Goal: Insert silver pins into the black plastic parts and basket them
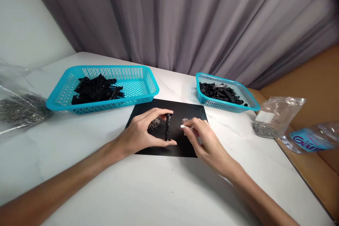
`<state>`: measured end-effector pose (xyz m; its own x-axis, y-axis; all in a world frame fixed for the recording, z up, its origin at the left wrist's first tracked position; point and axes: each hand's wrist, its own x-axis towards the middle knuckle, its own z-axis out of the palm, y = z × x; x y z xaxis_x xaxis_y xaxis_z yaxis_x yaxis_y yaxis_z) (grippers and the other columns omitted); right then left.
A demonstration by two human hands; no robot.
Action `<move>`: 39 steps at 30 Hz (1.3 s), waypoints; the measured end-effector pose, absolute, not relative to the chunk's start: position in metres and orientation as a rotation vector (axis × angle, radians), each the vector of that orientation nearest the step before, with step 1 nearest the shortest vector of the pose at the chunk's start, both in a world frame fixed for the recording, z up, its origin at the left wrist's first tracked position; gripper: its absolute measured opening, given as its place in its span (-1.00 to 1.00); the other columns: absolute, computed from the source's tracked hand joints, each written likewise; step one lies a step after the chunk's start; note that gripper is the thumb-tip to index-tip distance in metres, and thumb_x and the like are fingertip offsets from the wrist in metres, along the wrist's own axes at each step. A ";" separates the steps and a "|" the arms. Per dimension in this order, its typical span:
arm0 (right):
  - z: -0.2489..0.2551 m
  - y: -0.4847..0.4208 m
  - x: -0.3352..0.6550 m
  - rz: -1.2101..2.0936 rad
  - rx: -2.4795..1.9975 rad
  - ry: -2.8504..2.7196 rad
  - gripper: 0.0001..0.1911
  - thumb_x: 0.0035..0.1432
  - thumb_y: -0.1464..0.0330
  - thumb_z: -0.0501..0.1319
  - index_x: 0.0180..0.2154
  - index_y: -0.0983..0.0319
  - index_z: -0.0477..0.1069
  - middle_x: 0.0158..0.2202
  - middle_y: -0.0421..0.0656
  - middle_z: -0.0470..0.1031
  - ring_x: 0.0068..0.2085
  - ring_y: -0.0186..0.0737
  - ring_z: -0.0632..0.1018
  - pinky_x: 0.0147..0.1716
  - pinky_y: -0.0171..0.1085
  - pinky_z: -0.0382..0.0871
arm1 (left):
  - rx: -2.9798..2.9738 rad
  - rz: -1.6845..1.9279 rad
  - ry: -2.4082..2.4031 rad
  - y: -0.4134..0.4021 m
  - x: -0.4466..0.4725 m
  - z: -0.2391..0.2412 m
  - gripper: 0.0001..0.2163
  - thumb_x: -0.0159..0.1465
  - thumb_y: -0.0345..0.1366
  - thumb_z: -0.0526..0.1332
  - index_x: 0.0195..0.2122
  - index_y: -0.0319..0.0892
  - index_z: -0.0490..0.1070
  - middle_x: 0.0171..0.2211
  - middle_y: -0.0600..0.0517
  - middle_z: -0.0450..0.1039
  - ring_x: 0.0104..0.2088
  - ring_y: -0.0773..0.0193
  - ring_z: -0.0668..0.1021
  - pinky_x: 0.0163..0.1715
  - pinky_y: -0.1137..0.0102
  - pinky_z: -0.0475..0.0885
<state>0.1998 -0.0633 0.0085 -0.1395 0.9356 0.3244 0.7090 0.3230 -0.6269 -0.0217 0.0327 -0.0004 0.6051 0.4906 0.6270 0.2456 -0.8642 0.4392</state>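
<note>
Between thumb and fingers, my left hand (144, 129) grips a narrow black plastic part (167, 127) by its two ends, upright over a black mat (164, 150). My right hand (200, 134) is closed in a pinch to the right of that part, apart from it. A small white tip (182, 126) shows at its fingertips; what it belongs to is too small to make out. On the mat lie two small piles of metal pieces: the left pile (154, 124) behind my left hand, the right pile (184, 121) partly hidden by my right fingers.
A blue basket (113, 105) of black parts stands back left, a second blue basket (227, 104) back right. Clear bags of metal pieces lie at the left (23, 113) and right (267, 123). A plastic bottle (312, 137) lies at the right edge. A grey curtain (180, 21) hangs behind.
</note>
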 end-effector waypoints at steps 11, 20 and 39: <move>-0.003 -0.045 0.167 0.962 -1.377 -1.308 -0.56 0.17 -0.03 0.32 -0.32 0.24 0.55 -0.58 -0.34 0.09 -0.51 -0.34 0.18 -0.49 -0.30 0.11 | 2.465 0.875 0.734 0.030 -0.016 0.001 -0.25 0.10 -0.01 0.50 0.27 0.00 0.27 0.17 -0.05 0.48 0.12 0.03 0.54 0.14 0.16 0.49; 0.030 0.005 0.309 -0.718 -2.088 -1.495 -0.52 0.39 0.14 0.05 -0.22 0.32 0.62 -0.35 0.08 0.59 -0.30 0.00 0.41 -0.18 -0.07 0.14 | 2.644 0.729 1.640 0.107 -0.096 0.064 -0.71 0.41 -0.10 0.16 -0.02 -0.15 0.52 0.03 -0.10 0.56 0.12 -0.07 0.49 0.23 0.05 0.27; -0.028 -0.062 0.144 -0.201 -1.235 -2.462 -0.55 0.48 0.23 0.08 0.26 0.29 0.36 -0.06 0.04 0.51 -0.15 -0.05 0.52 -0.20 -0.10 0.47 | 2.533 0.442 1.954 0.150 -0.168 0.048 -0.80 0.20 -0.07 0.32 -0.38 -0.06 0.61 -0.28 -0.10 0.64 -0.09 -0.17 0.54 -0.06 0.13 0.36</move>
